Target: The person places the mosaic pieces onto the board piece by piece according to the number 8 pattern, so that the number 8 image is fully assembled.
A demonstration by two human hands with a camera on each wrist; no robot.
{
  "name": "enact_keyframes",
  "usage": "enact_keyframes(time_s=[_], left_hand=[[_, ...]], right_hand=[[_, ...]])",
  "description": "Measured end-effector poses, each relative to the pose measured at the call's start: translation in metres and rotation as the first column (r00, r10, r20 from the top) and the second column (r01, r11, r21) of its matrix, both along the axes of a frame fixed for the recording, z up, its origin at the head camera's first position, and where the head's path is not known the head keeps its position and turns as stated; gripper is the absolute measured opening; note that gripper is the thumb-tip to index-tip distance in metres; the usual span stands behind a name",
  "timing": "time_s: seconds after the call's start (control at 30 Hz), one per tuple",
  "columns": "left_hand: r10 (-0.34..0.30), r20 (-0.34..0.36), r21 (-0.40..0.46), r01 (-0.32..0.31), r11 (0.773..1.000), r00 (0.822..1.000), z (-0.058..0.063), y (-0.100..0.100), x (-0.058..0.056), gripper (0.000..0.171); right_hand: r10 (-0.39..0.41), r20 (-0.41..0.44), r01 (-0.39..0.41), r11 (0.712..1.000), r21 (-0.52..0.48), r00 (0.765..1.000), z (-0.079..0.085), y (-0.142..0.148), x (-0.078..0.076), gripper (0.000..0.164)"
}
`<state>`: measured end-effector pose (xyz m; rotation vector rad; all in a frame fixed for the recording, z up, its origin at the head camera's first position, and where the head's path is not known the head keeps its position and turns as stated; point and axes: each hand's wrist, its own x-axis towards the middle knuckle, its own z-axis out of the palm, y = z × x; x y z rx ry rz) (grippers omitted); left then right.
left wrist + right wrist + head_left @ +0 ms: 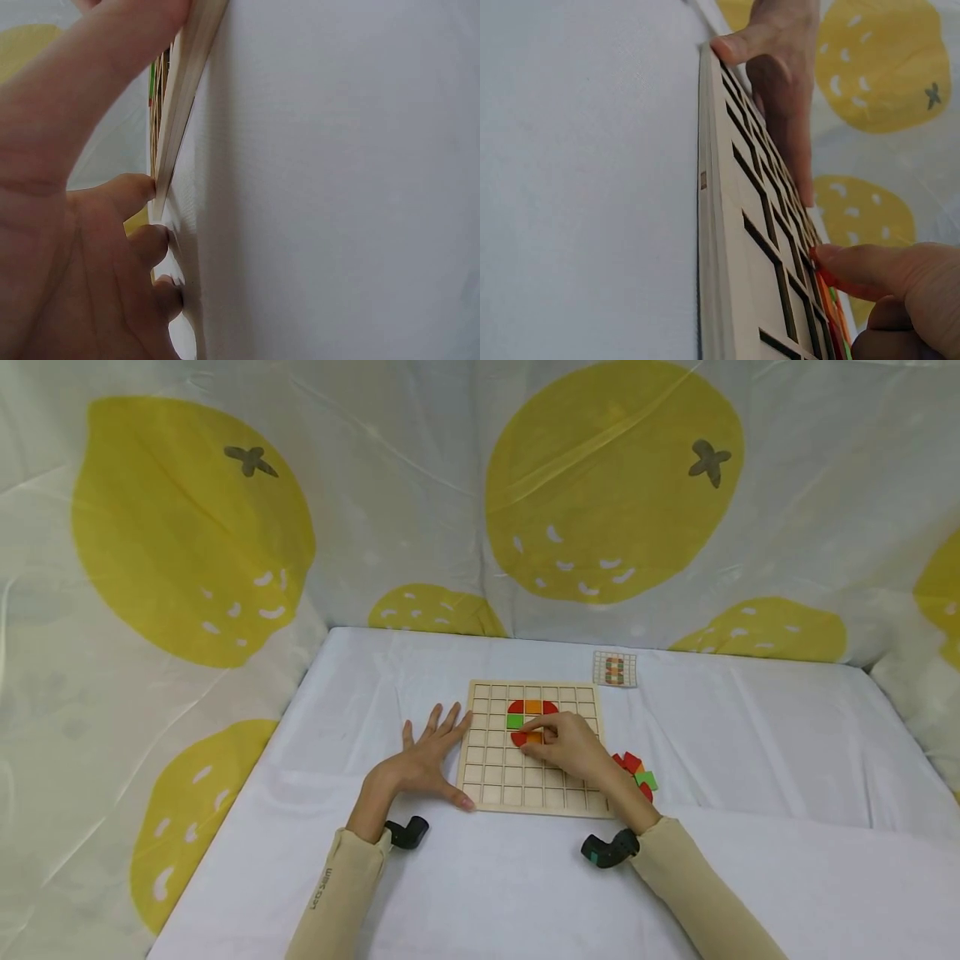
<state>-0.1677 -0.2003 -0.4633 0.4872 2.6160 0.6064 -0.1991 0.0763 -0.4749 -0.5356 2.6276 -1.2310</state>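
Observation:
A wooden grid board (495,774) lies on the white cloth. My left hand (423,764) has its fingers spread along the board's left side; the thumb touches the near left corner and the index finger reaches the left edge. Over the board, my right hand (573,747) pinches a rounded red piece (517,739) between thumb and index finger, beside an orange piece (535,738). Above these are a green square (515,721) and a row of red, orange (533,707) and red pieces. The right hand hides some cells.
Loose red, orange and green pieces (645,780) lie right of the board, partly behind the right wrist. A small pattern card (615,669) sits beyond the board's far right corner. A curtain printed with lemons (615,477) stands behind the table.

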Motion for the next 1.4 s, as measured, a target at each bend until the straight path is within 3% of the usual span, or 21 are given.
enact_keyframes(time_s=[0.63, 0.97, 1.13, 1.4], left_hand=[[-0.008, -0.003, -0.013, 0.008, 1.0, 1.0, 0.001, 0.002, -0.002, 0.143], [-0.005, 0.001, -0.005, 0.005, 1.0, 1.0, 0.001, 0.003, -0.002, 0.143], [-0.007, 0.0, -0.005, 0.007, 1.0, 1.0, 0.001, 0.005, -0.002, 0.143], [0.006, 0.004, -0.019, -0.006, 1.0, 1.0, 0.001, 0.001, 0.0, 0.143]], right_hand=[[-0.062, -0.074, 0.062, 0.998, -0.004, 0.995, -0.007, -0.006, 0.001, 0.025], [-0.072, -0.065, 0.072, 0.997, 0.002, 0.995, -0.006, -0.002, 0.002, 0.023], [-0.084, -0.034, 0.085, 0.996, 0.005, 0.996, 0.003, 0.016, 0.002, 0.022], [-0.107, -0.038, 0.108, 0.994, 0.024, 0.994, 0.009, 0.069, 0.004, 0.021]])
